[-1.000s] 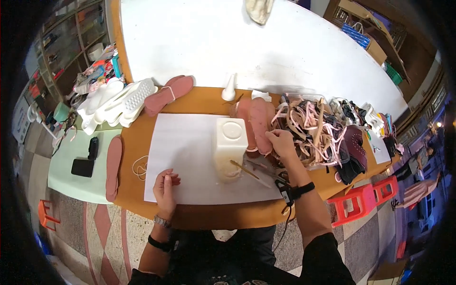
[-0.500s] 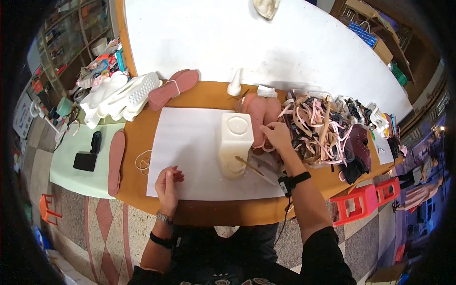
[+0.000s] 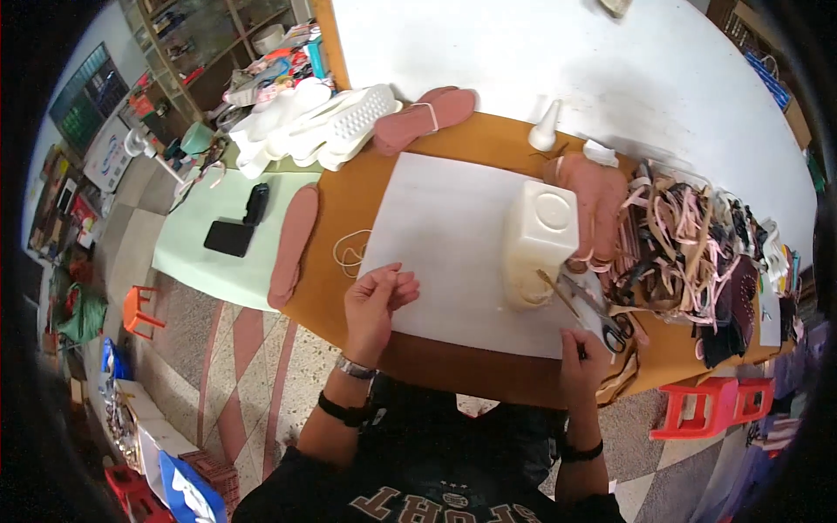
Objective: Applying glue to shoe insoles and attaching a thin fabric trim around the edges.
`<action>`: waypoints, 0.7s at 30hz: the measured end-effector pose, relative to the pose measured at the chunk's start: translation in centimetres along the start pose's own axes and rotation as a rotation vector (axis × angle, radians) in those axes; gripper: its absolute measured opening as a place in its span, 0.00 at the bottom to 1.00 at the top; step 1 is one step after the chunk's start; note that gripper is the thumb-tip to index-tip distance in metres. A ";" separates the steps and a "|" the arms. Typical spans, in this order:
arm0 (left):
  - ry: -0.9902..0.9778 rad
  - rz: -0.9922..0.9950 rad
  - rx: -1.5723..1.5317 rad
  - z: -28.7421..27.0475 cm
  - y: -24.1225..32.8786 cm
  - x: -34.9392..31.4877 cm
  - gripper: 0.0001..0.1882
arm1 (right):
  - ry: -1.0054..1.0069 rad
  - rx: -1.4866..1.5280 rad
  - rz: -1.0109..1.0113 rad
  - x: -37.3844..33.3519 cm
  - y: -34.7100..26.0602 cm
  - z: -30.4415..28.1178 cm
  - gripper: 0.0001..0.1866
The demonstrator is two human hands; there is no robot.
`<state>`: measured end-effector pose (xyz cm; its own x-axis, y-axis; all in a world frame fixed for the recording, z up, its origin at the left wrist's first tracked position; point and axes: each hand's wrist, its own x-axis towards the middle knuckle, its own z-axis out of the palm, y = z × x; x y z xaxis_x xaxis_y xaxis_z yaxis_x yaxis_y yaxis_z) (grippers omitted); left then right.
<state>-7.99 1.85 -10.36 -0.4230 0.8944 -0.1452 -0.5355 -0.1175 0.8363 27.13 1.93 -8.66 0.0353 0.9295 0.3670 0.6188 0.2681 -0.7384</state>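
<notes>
My left hand (image 3: 377, 307) hovers over the left front of a white sheet (image 3: 453, 235), its fingers loosely bent and empty. At the sheet's right front edge, my right hand (image 3: 586, 364) is closed, with a small dark bit at its fingertips that I cannot make out. Just right of it lie scissors (image 3: 617, 333) with black handles. A squarish, cream plastic container (image 3: 532, 248) stands on the sheet, and a thin brush (image 3: 560, 295) slants from its near side. Behind it is a stack of pinkish-brown shoe soles (image 3: 597, 205).
A heap of straps (image 3: 676, 235) fills the right side. Bundled soles (image 3: 427, 120), white soles (image 3: 305, 131) and a white bottle (image 3: 545, 129) line the back. A single long sole (image 3: 295, 244), a string loop (image 3: 350, 253) and a black phone (image 3: 229, 238) are on the left. A red stool (image 3: 697, 408) stands at right.
My right hand has left the sole stack and come down toward the front edge near the scissors. My left hand stays raised over the sheet. The view has swung to the left.
</notes>
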 end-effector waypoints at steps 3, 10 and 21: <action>0.037 0.083 0.156 -0.2 1.3 0.2 0.10 | -0.016 0.025 0.048 -1.9 0.4 0.6 0.07; 0.507 0.663 1.180 -6.1 7.7 3.9 0.13 | -0.117 0.075 0.072 -2.5 2.2 0.7 0.07; 0.480 0.426 1.872 -13.5 9.2 7.1 0.22 | -0.080 0.010 0.167 -2.3 2.7 1.4 0.08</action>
<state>-25.78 1.27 -10.78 -0.5932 0.7288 0.3421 0.8045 0.5530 0.2168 27.64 0.85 -12.30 0.0739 0.9783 0.1933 0.6020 0.1108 -0.7907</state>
